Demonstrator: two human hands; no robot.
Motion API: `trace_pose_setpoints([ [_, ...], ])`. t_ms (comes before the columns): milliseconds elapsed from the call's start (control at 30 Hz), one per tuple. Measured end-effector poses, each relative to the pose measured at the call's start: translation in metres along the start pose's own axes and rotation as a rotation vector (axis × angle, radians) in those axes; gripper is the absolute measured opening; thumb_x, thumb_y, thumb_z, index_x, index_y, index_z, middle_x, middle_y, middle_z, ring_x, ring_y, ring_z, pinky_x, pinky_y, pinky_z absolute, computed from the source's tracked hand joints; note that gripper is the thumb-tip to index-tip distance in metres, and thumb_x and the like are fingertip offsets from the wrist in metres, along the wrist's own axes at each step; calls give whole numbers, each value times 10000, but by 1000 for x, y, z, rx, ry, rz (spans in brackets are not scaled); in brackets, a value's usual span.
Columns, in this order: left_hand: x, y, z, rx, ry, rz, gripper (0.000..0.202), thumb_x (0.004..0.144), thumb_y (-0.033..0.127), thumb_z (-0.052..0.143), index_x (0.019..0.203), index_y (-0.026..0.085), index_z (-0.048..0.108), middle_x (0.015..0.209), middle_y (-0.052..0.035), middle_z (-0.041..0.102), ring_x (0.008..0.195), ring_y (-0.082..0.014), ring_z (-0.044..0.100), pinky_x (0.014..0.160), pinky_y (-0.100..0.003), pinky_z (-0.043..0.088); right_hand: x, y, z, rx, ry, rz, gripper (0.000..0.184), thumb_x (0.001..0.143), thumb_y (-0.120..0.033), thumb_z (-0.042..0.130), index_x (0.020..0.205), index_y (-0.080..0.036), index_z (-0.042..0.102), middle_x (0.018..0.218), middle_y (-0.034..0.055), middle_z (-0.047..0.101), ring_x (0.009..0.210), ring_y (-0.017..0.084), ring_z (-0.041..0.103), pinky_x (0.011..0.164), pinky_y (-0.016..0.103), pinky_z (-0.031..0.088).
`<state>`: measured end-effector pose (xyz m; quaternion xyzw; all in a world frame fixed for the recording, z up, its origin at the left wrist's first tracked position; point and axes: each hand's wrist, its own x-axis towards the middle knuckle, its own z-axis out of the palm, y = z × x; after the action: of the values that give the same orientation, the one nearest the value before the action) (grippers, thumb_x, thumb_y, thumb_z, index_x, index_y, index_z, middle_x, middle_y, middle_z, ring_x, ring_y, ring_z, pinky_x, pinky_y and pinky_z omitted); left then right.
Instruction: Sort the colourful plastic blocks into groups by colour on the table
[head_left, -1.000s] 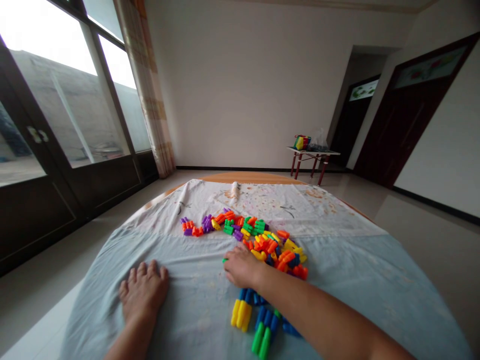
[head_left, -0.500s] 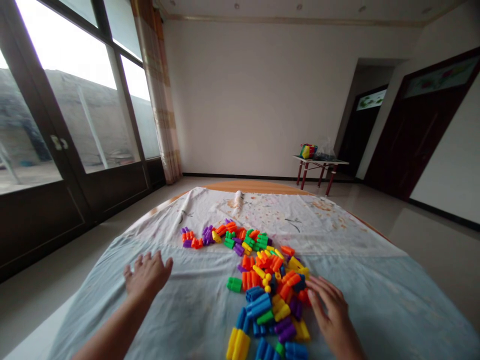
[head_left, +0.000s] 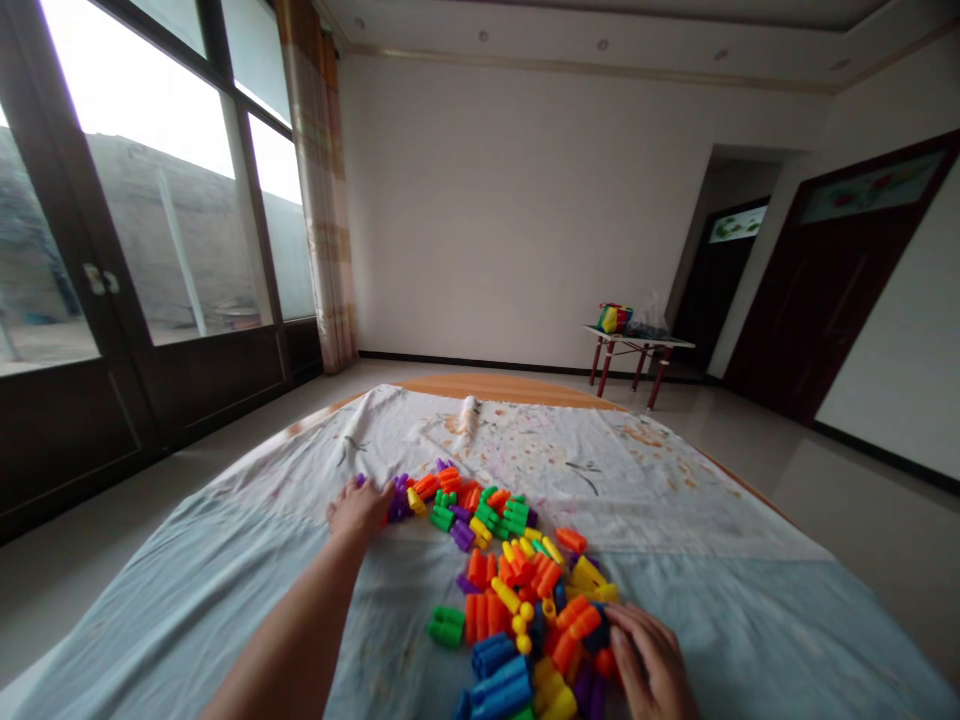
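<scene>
Toy building blocks of moulded plastic lie in a loose pile on the cloth. My left hand [head_left: 358, 508] reaches over the far left end of the pile, fingers apart, covering most of the blocks there. Purple blocks [head_left: 400, 498] show just right of its thumb. At the pile's right edge my right hand [head_left: 651, 655] rests with fingers stretched out, its fingertips beside an orange block [head_left: 577, 618] and a dark blue one [head_left: 598, 637]. Green blocks [head_left: 516, 518] lie mid-pile, and blue blocks [head_left: 501, 687] lie closest to me.
A floral and pale blue cloth [head_left: 750, 590] covers the round wooden table [head_left: 495, 386]. Further back, a small side table [head_left: 637, 340] carries a colourful bag [head_left: 615, 318] and a clear plastic bag [head_left: 649, 318]. Glass doors stand at the left.
My left hand has moved forward and right, from bare cloth onto the far left blocks. My right hand stays at the pile's right edge. The camera has tilted up.
</scene>
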<state>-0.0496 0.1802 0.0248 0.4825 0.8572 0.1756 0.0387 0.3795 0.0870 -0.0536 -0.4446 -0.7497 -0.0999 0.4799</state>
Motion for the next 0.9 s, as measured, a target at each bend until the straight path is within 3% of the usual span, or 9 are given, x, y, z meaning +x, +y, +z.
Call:
trace_pose_setpoints([
  [167, -18, 29, 9, -48, -34, 185, 604, 806, 599, 257, 1085, 206, 621, 1241, -141, 542, 1138, -279, 488, 942, -407, 360, 2, -6, 2, 41, 6, 47, 291, 891, -409, 439, 942, -226, 659, 906, 77, 697, 838, 228, 667, 710, 358, 581],
  [400, -57, 63, 17, -96, -85, 320, 668, 765, 634, 364, 1304, 246, 436, 1219, -102, 570, 1095, -267, 510, 897, -357, 389, 3, -15, 0, 77, 5, 119, 303, 898, -404, 422, 960, -211, 647, 925, 94, 684, 868, 231, 650, 743, 374, 565],
  [533, -65, 77, 22, -91, -113, 369, 833, 661, 641, 523, 1370, 247, 336, 1329, -101, 474, 1179, -307, 432, 932, -378, 370, 0, -17, 3, 87, -9, 150, 290, 901, -388, 421, 979, -207, 633, 953, 91, 673, 911, 232, 629, 792, 399, 543],
  [667, -48, 90, 25, -89, -160, 371, 955, 565, 587, 652, 1371, 190, 328, 1420, -149, 339, 1270, -329, 328, 1009, -395, 305, -1, -18, 3, 100, -22, 178, 271, 901, -371, 425, 995, -208, 620, 974, 89, 661, 939, 231, 613, 819, 408, 529],
  [767, -39, 98, 26, -93, -213, 372, 818, 595, 539, 668, 1289, 175, 435, 1297, -158, 466, 1190, -304, 422, 991, -423, 328, 0, -20, 2, 113, -30, 201, 266, 902, -366, 423, 993, -209, 617, 976, 90, 654, 943, 228, 606, 824, 400, 525],
  [900, -50, 104, 26, -122, -253, 405, 495, 733, 460, 596, 1111, 144, 548, 1110, -112, 569, 1052, -247, 507, 929, -476, 379, 2, -22, 0, 133, -56, 220, 248, 901, -345, 431, 1008, -211, 609, 988, 84, 648, 957, 223, 594, 840, 403, 514],
])
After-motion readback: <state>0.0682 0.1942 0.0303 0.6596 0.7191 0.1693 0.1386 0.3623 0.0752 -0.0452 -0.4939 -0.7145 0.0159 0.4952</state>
